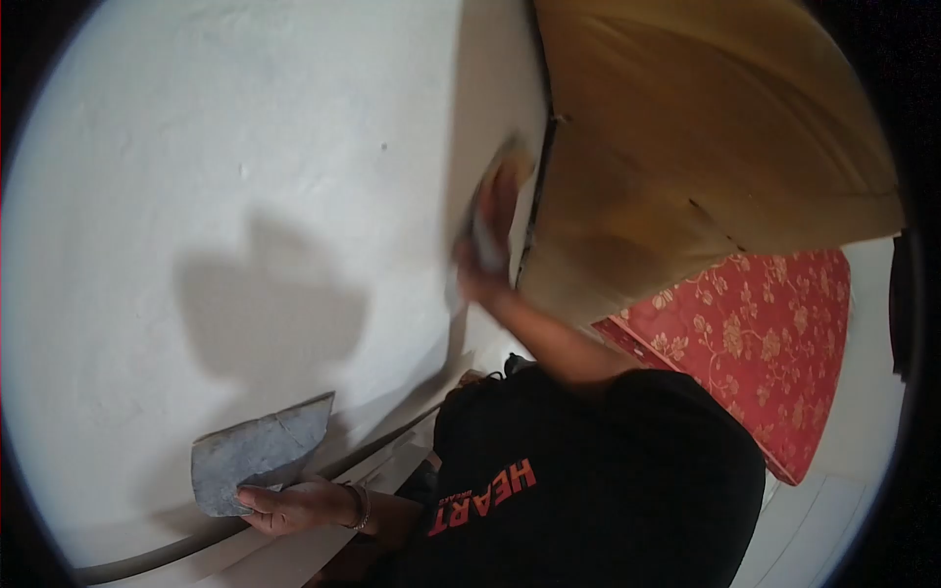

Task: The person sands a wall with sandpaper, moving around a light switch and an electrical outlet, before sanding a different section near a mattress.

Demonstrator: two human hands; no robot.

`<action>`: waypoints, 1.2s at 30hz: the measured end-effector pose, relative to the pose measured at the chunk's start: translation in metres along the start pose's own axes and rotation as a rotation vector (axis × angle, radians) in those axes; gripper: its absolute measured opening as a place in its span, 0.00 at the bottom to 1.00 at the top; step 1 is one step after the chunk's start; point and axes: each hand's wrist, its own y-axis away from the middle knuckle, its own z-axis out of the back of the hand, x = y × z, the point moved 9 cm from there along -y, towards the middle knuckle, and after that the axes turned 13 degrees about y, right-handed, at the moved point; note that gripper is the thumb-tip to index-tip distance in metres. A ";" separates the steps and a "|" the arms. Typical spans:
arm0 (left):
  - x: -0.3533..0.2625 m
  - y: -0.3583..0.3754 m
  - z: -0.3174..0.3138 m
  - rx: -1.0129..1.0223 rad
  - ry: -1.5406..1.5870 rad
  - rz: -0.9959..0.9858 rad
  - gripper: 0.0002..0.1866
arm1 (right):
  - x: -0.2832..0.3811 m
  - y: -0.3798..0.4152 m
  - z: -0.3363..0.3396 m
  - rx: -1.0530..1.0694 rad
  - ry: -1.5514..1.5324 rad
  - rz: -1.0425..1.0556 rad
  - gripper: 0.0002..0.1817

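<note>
My left hand (284, 507), with a bracelet at the wrist, grips the lower edge of a grey flat slab (260, 451). The slab has an angular outline and a worn, smeared surface, and it is held in front of the white wall (323, 118). Higher up, my right hand (480, 269) is closed around a flat handheld tool (503, 191) at the wall, near the edge of a brown covering. Motion blurs this tool, so its exact kind does not show. Reddish and tan tones are visible on it.
A brown sheet-like covering (647, 127) with stains and a dark edge stands close on the right. Behind it is a red floral mattress-like piece (745, 343). A dark pipe or cable (167, 554) runs along the wall's base. Pale floor tiles (814, 529) show at lower right.
</note>
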 end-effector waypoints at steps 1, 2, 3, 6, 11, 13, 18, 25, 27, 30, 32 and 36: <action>-0.002 0.002 0.000 0.005 -0.005 0.013 0.24 | 0.003 -0.020 0.008 0.009 0.011 -0.001 0.35; -0.007 0.005 -0.005 -0.016 -0.010 0.021 0.23 | 0.004 -0.050 0.030 -0.094 -0.106 -0.102 0.34; -0.012 0.006 -0.007 -0.044 -0.012 0.025 0.23 | 0.003 -0.068 0.042 -0.201 -0.231 -0.197 0.34; -0.010 0.002 -0.008 -0.009 0.024 0.086 0.23 | 0.033 -0.026 0.030 -0.158 -0.257 -0.169 0.33; -0.045 0.014 0.038 -0.016 -0.513 -0.610 0.22 | 0.023 0.010 0.006 0.091 -0.075 0.009 0.31; -0.097 0.055 0.015 -0.103 -0.833 -0.875 0.22 | 0.014 -0.029 0.018 0.032 -0.112 -0.074 0.31; -0.122 0.078 0.004 -0.275 -0.941 -1.031 0.22 | 0.009 -0.049 0.033 -0.229 -0.126 -0.114 0.32; -0.082 0.044 0.053 -0.390 -0.296 -0.649 0.19 | 0.012 -0.051 0.035 -0.291 -0.124 -0.039 0.33; -0.054 0.022 -0.007 0.020 -0.441 -0.593 0.21 | 0.010 -0.049 0.033 -0.291 -0.145 -0.015 0.32; -0.069 0.017 -0.081 0.225 -0.629 -0.958 0.27 | 0.004 -0.058 0.039 -0.247 -0.162 -0.148 0.31; -0.073 0.015 -0.080 0.182 -0.531 -0.858 0.28 | 0.032 -0.059 0.029 -0.247 -0.293 -0.240 0.31; -0.078 0.011 -0.081 0.209 -0.491 -0.715 0.27 | 0.119 -0.018 0.035 -0.008 -0.161 0.296 0.30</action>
